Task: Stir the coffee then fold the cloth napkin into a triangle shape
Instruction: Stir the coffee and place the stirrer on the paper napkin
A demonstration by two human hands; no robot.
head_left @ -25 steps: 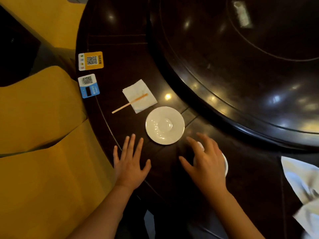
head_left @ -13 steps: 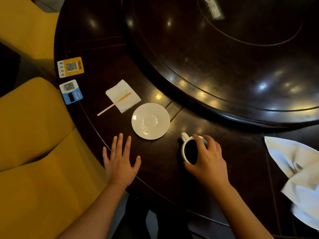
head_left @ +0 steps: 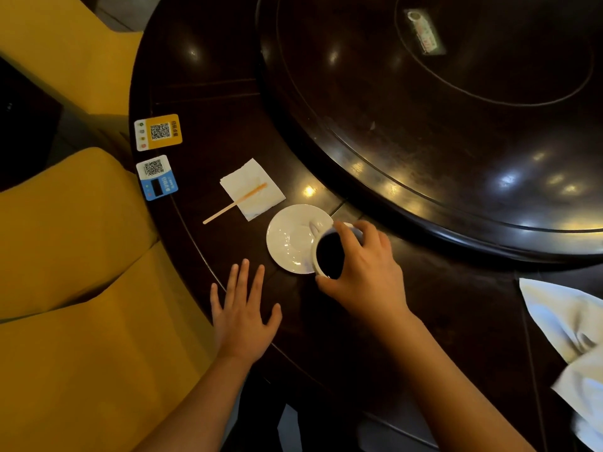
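Note:
My right hand [head_left: 365, 272] grips a white cup of dark coffee [head_left: 329, 254] from above, at the right edge of a white saucer [head_left: 290, 236]. A wooden stir stick [head_left: 235, 203] lies with one end on a small white paper napkin [head_left: 253, 189], up and left of the saucer. The crumpled white cloth napkin [head_left: 567, 327] lies at the table's right edge, partly cut off by the frame. Flat on the dark table, fingers spread and holding nothing, rests my left hand [head_left: 243, 318], below and left of the saucer.
Two QR code cards, one orange [head_left: 159, 132] and one blue [head_left: 157, 177], lie near the table's left rim. A large raised dark turntable [head_left: 440, 125] fills the upper right. Yellow cushioned seats [head_left: 75, 256] stand to the left of the table.
My right hand has carried the coffee cup up and left, from the bare table to the saucer's right edge. My left hand has stayed flat on the table.

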